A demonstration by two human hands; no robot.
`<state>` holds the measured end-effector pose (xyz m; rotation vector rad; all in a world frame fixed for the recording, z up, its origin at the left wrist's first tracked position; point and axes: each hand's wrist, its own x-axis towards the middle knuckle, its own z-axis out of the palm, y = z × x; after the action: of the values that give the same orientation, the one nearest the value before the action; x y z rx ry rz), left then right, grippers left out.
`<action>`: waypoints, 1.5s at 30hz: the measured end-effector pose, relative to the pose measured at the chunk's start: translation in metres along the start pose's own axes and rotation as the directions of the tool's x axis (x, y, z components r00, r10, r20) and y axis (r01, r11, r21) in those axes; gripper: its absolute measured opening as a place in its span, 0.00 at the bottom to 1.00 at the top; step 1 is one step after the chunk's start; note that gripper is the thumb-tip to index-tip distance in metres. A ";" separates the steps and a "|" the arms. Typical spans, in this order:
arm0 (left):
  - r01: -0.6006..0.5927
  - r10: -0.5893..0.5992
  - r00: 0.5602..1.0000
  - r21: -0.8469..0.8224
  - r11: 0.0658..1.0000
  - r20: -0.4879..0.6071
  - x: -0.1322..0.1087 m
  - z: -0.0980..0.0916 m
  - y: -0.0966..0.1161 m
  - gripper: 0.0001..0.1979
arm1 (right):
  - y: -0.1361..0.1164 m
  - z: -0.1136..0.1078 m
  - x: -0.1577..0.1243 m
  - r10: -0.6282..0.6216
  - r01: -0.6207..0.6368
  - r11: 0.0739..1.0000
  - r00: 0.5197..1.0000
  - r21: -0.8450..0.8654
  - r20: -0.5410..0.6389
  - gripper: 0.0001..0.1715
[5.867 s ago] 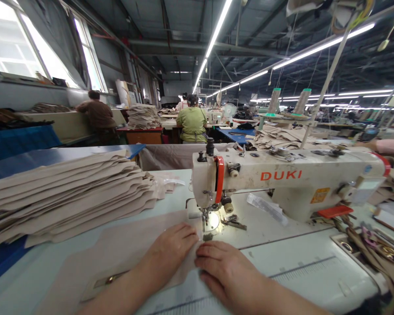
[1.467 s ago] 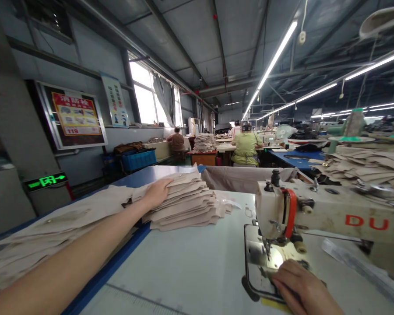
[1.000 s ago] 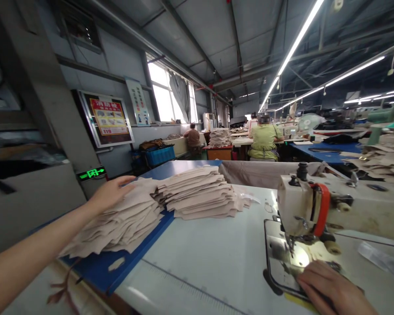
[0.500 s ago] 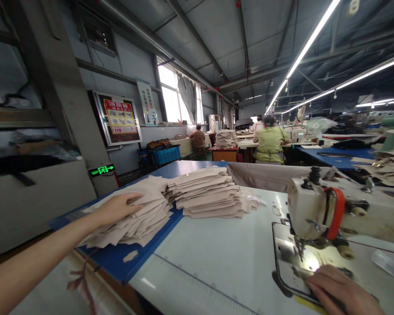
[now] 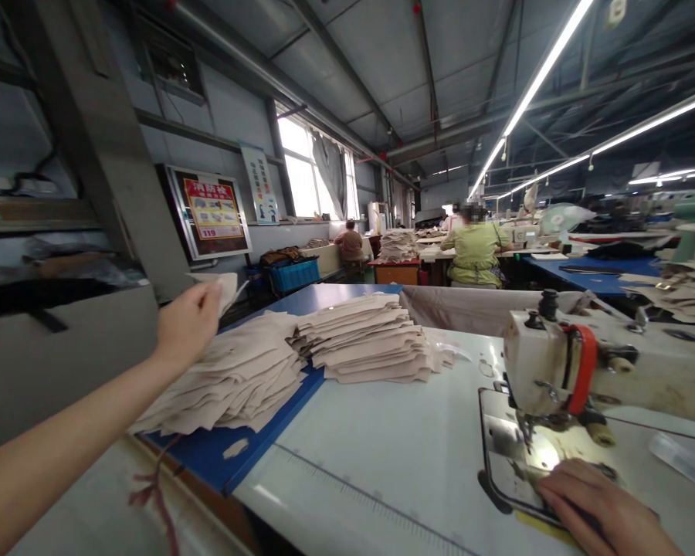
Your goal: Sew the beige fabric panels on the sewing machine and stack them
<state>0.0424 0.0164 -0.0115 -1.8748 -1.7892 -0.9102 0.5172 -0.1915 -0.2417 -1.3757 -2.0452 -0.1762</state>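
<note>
Above the left stack of beige fabric pieces (image 5: 232,378), my left hand (image 5: 188,320) is closed on a small beige fabric piece (image 5: 227,290), lifted clear of the pile. My right hand (image 5: 605,506) rests by the needle plate (image 5: 506,440) of a white sewing machine (image 5: 536,363). Its fingers are pressed together, and whatever may be between them is hidden. The machine's lamp lights the spot just beyond those fingertips. A second fabric stack (image 5: 371,340) lies between the left pile and the machine.
A ruler scale (image 5: 353,486) runs along the pale tabletop (image 5: 347,432). Dark cord (image 5: 156,494) hangs at the blue table's (image 5: 237,463) near edge. Ahead, a person in a light green top (image 5: 476,251) sits at another table; another person (image 5: 350,243) sits farther left.
My left hand has risen from the left stack, now gripping a fabric piece. My right hand stays at the machine, almost unmoved.
</note>
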 end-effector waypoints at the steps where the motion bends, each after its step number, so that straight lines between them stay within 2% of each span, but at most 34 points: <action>1: -0.066 0.066 0.998 -0.016 0.998 0.018 -0.009 0.002 0.011 0.22 | -0.001 0.000 0.000 0.008 -0.008 1.000 1.000 0.016 0.005 0.11; 3: -0.252 0.261 0.959 -0.085 0.964 0.108 -0.038 0.014 0.038 0.21 | -0.002 0.000 0.001 0.037 -0.038 0.998 0.999 0.041 0.025 0.12; 4: -0.351 0.370 0.914 -0.136 0.926 0.165 -0.059 0.024 0.054 0.20 | -0.003 -0.001 0.001 0.061 -0.062 0.997 0.997 0.048 0.039 0.12; 6: -0.508 0.567 0.783 -0.264 0.820 0.257 -0.107 0.046 0.087 0.16 | -0.006 -0.001 0.002 0.117 -0.121 0.992 0.990 0.047 0.074 0.14; 8: -0.582 0.689 0.661 -0.378 0.720 0.297 -0.157 0.067 0.121 0.14 | -0.009 -0.002 0.003 0.165 -0.169 0.985 0.980 0.034 0.109 0.16; 10: -0.637 0.802 0.517 -0.492 0.593 0.299 -0.198 0.079 0.151 0.15 | -0.013 -0.004 0.005 0.188 -0.191 0.981 0.975 0.017 0.119 0.17; 12: -0.634 0.854 0.445 -0.578 0.514 0.271 -0.221 0.083 0.174 0.16 | -0.015 -0.006 0.007 0.208 -0.211 0.978 0.970 0.007 0.121 0.17; 13: -0.616 0.862 0.437 -0.613 0.495 0.257 -0.225 0.082 0.182 0.16 | -0.015 -0.007 0.008 0.215 -0.217 0.976 0.969 0.008 0.118 0.16; 16: -0.531 0.859 0.454 -0.702 0.474 0.237 -0.221 0.082 0.192 0.18 | -0.015 -0.008 0.009 0.236 -0.239 0.971 0.965 0.018 0.118 0.15; 20: -0.456 0.805 0.543 -0.721 0.522 0.240 -0.206 0.093 0.184 0.21 | -0.015 -0.011 0.010 0.229 -0.235 0.971 0.967 0.043 0.107 0.15; 21: -0.468 0.801 0.542 -0.699 0.540 0.256 -0.204 0.097 0.182 0.21 | -0.015 -0.011 0.010 0.223 -0.229 0.972 0.969 0.049 0.104 0.14; 22: -0.494 0.811 0.514 -0.675 0.547 0.281 -0.204 0.100 0.180 0.21 | -0.015 -0.011 0.011 0.215 -0.221 0.974 0.971 0.053 0.104 0.14; 25: -0.575 0.858 0.333 -0.637 0.514 0.391 -0.208 0.105 0.186 0.28 | -0.015 -0.011 0.012 0.193 -0.198 0.979 0.977 0.046 0.090 0.13; 27: -0.588 0.859 0.252 -0.635 0.501 0.445 -0.211 0.107 0.198 0.29 | -0.015 -0.009 0.012 0.179 -0.181 0.983 0.981 0.022 0.075 0.13; 28: -0.590 0.858 0.237 -0.634 0.500 0.456 -0.212 0.109 0.205 0.29 | -0.015 -0.009 0.013 0.172 -0.172 0.985 0.983 -0.001 0.067 0.12; 30: -0.596 0.856 0.234 -0.627 0.501 0.461 -0.212 0.117 0.220 0.29 | -0.018 -0.009 0.013 0.145 -0.140 0.987 0.987 -0.074 0.064 0.12; 34: -0.622 0.860 0.272 -0.603 0.500 0.432 -0.209 0.143 0.234 0.29 | -0.026 -0.023 0.008 0.058 -0.015 0.968 0.985 -0.249 0.165 0.12; 36: -0.630 0.864 0.282 -0.599 0.494 0.417 -0.207 0.152 0.234 0.30 | -0.025 -0.040 0.000 0.107 -0.037 0.950 0.972 -0.311 0.211 0.12; 37: -0.633 0.865 0.287 -0.596 0.494 0.412 -0.207 0.156 0.232 0.30 | -0.022 -0.051 -0.006 0.173 -0.094 0.935 0.962 -0.341 0.210 0.12; 39: -0.633 0.864 0.301 -0.593 0.498 0.404 -0.207 0.159 0.229 0.30 | -0.009 -0.075 -0.021 0.369 -0.284 0.871 0.917 -0.402 0.152 0.12; 40: -0.632 0.863 0.308 -0.592 0.500 0.400 -0.207 0.161 0.228 0.30 | 0.000 -0.087 -0.030 0.483 -0.401 0.806 0.870 -0.435 0.093 0.13; 41: -0.631 0.862 0.313 -0.591 0.502 0.398 -0.207 0.161 0.228 0.30 | 0.009 -0.098 -0.039 0.590 -0.513 0.725 0.806 -0.460 0.032 0.13; 43: -0.631 0.863 0.318 -0.592 0.501 0.392 -0.208 0.163 0.228 0.30 | 0.027 -0.115 -0.055 0.771 -0.672 0.530 0.636 -0.518 -0.036 0.14; 45: -0.633 0.865 0.320 -0.592 0.499 0.386 -0.208 0.164 0.230 0.30 | 0.040 -0.123 -0.066 0.822 -0.702 0.456 0.568 -0.547 -0.044 0.13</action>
<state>0.3039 -0.0484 -0.2361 -3.1179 -0.6522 -0.1411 0.6211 -0.2810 -0.1949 -2.6624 -1.3261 -0.1625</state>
